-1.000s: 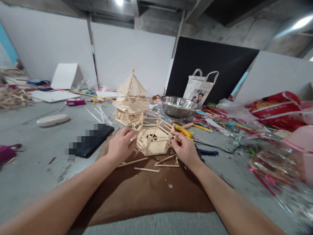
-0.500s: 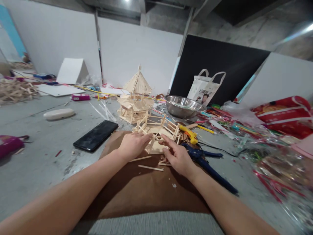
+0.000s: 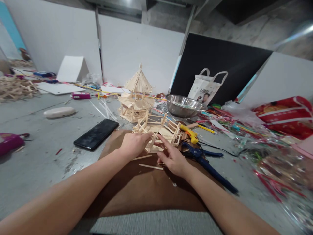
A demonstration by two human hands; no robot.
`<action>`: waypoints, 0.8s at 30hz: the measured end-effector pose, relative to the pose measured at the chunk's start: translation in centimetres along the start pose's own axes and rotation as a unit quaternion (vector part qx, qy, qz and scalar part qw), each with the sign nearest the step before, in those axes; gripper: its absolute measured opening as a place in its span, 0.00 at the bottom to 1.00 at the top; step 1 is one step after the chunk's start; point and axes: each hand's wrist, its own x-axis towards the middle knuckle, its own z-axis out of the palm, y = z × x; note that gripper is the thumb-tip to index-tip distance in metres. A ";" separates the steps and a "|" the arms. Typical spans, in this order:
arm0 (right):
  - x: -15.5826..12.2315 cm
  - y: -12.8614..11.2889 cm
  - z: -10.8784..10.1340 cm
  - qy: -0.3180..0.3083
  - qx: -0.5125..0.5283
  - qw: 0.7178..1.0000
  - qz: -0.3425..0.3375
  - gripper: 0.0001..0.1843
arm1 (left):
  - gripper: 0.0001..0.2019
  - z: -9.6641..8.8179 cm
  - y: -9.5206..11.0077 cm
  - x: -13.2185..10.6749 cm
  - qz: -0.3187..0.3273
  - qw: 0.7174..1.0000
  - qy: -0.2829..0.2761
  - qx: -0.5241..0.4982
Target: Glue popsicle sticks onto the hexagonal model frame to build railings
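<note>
A low hexagonal frame of wooden sticks (image 3: pixel 160 130) stands at the far edge of a brown sheet (image 3: pixel 146 186). My left hand (image 3: pixel 134 144) grips its near left side with curled fingers. My right hand (image 3: pixel 171 157) rests just in front of it, the forefinger stretched out and touching the frame's near edge. Loose sticks (image 3: pixel 151 166) lie on the sheet under my hands. A finished stick pagoda (image 3: pixel 136 98) stands behind the frame.
A black phone (image 3: pixel 96 134) lies to the left, a steel bowl (image 3: pixel 182 106) at the back, and a blue glue gun (image 3: pixel 207 164) with its cord to the right. Coloured wrappers and a red packet (image 3: pixel 283 114) crowd the right side. A stick pile (image 3: pixel 14 88) sits far left.
My right hand moved from the frame's right side to its near front edge, and the frame turned a little. The glue gun, hidden before, now shows. The view shifted slightly.
</note>
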 end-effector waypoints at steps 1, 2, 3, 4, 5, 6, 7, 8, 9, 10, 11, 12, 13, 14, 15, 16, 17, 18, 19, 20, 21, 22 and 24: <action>0.0 0.0 0.0 -0.001 -0.002 1.000 0.002 0.31 | 0.17 0.0 0.0 0.0 -0.003 1.000 0.000 0.000; 0.0 0.1 0.0 -0.003 -0.002 1.000 0.003 0.31 | 0.17 0.0 0.0 0.0 -0.008 1.000 -0.002 -0.002; 0.0 0.1 0.0 -0.003 0.000 1.000 0.003 0.31 | 0.16 0.0 0.0 0.0 -0.014 1.000 -0.004 -0.005; 0.0 0.2 0.0 -0.003 0.001 1.000 0.002 0.31 | 0.16 -0.1 0.1 0.1 -0.019 1.000 -0.006 -0.006; 0.0 0.2 0.0 -0.002 0.003 1.000 0.001 0.31 | 0.16 -0.1 0.1 0.1 -0.023 1.000 -0.009 -0.006; 0.0 0.2 0.0 -0.002 0.005 1.000 0.001 0.31 | 0.16 -0.1 0.1 0.1 -0.025 1.000 -0.012 -0.004; 0.0 0.2 0.0 -0.003 0.007 1.000 0.001 0.31 | 0.17 -0.2 0.1 0.1 -0.025 1.000 -0.014 -0.002; 0.0 0.2 0.0 -0.004 0.008 1.000 0.002 0.31 | 0.17 -0.2 0.1 0.1 -0.024 1.000 -0.015 -0.001; 0.0 0.2 0.0 -0.005 0.009 1.000 0.003 0.31 | 0.17 -0.2 0.1 0.1 -0.023 1.000 -0.015 0.000; 0.0 0.1 0.0 -0.005 0.009 1.000 0.004 0.31 | 0.17 -0.2 0.1 0.1 -0.022 1.000 -0.015 0.000; 0.0 0.1 0.0 -0.005 0.010 1.000 0.004 0.31 | 0.17 -0.2 0.1 0.1 -0.021 1.000 -0.012 -0.001; 0.0 0.1 0.0 -0.004 0.010 1.000 0.004 0.31 | 0.17 -0.1 0.1 0.1 -0.020 1.000 -0.010 -0.002; 0.0 0.1 0.0 -0.002 0.010 1.000 0.003 0.31 | 0.17 -0.1 0.1 0.1 -0.020 1.000 -0.007 -0.004; 0.0 0.1 0.1 -0.001 0.010 1.000 0.002 0.31 | 0.16 -0.1 0.1 0.1 -0.021 1.000 -0.005 -0.006; 0.0 0.2 0.1 0.001 0.010 1.000 0.001 0.31 | 0.16 0.0 0.0 0.1 -0.023 1.000 -0.005 -0.010; 0.0 0.2 0.1 0.002 0.011 1.000 0.000 0.31 | 0.16 0.0 0.0 0.1 -0.024 1.000 -0.004 -0.013; 0.0 0.2 0.1 0.002 0.012 1.000 -0.001 0.31 | 0.16 0.0 0.0 0.1 -0.026 1.000 -0.004 -0.018; 0.0 0.2 0.1 0.003 0.013 1.000 -0.002 0.31 | 0.16 0.0 0.0 0.1 -0.026 0.999 -0.004 -0.022; 0.0 0.2 0.1 0.003 0.015 1.000 -0.002 0.31 | 0.16 0.0 0.0 0.1 -0.024 0.999 -0.004 -0.025; 0.0 0.2 0.1 0.004 0.016 1.000 -0.002 0.30 | 0.16 0.0 0.0 0.1 -0.022 0.999 -0.003 -0.026; 0.0 0.2 0.1 0.004 0.018 1.000 -0.002 0.30 | 0.16 0.0 0.0 0.1 -0.018 0.999 -0.003 -0.027; 0.0 0.1 0.1 0.002 0.017 1.000 -0.001 0.30 | 0.16 0.0 0.0 0.1 -0.015 1.000 -0.003 -0.026; 0.0 0.0 0.1 0.001 0.011 1.000 0.001 0.30 | 0.16 0.0 0.0 0.1 -0.006 1.000 0.001 -0.022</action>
